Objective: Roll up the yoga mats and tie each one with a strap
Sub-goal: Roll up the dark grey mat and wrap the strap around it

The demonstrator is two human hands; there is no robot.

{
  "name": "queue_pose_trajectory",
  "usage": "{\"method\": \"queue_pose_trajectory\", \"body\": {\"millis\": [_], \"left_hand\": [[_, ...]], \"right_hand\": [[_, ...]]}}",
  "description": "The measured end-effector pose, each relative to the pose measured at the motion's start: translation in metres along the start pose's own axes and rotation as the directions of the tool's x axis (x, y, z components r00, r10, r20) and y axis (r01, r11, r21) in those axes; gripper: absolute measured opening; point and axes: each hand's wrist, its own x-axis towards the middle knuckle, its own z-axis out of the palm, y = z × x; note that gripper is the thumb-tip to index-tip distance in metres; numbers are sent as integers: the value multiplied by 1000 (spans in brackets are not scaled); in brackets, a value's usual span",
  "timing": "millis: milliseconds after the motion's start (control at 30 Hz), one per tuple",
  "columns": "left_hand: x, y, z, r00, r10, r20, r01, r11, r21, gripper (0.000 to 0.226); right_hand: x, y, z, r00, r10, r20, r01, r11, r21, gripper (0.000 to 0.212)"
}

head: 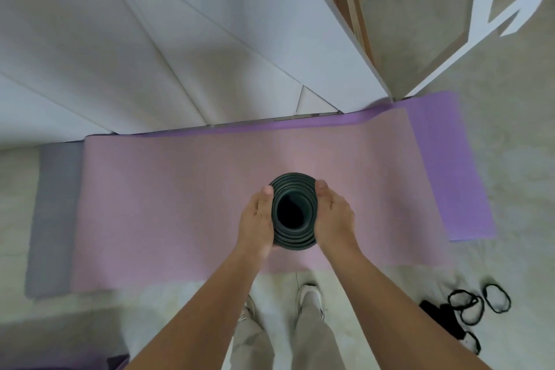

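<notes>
A dark grey-green rolled yoga mat stands on end, and I look straight down into its open spiral core. My left hand presses flat against the roll's left side. On the roll's right side my right hand does the same, thumb up near the top edge. Below the roll, a pink mat lies unrolled on the floor, stacked on a purple mat and a grey mat. Several black strap loops lie on the floor at the lower right.
A white wall and white panels rise just behind the mats. An open doorway with a wooden door edge is at the upper right. My shoes stand on the pale floor at the pink mat's near edge. A purple object shows at the bottom left.
</notes>
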Motion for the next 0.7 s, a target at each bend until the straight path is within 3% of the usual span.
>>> {"method": "queue_pose_trajectory", "body": {"millis": [100, 200, 367, 467, 600, 667, 700], "left_hand": [[-7, -5, 5, 999, -10, 49, 9, 1000, 2, 33], [-11, -16, 7, 997, -24, 78, 26, 999, -25, 54], [-17, -18, 15, 993, -25, 119, 18, 998, 61, 37], [-21, -16, 16, 980, -7, 200, -45, 966, 253, 64], [-27, -16, 10, 881, 1, 472, -244, 856, 455, 69], [-32, -17, 13, 798, -33, 602, -402, 716, 571, 98], [-32, -17, 14, 770, -46, 637, -495, 586, 641, 122]], "right_hand": [[-18, -2, -7, 998, -65, -4, 63, 977, -205, 56], [-35, 2, -9, 995, -74, 69, 91, 958, -273, 57], [-32, 15, -22, 995, -59, 77, 75, 972, -223, 49], [-32, 22, -36, 995, -46, 86, 59, 986, -153, 44], [-35, 44, -60, 999, -35, 18, 34, 999, 23, 40], [-38, 61, -74, 1000, -19, -8, 20, 994, 109, 39], [-39, 69, -79, 1000, -22, -5, 23, 990, 140, 40]]}}
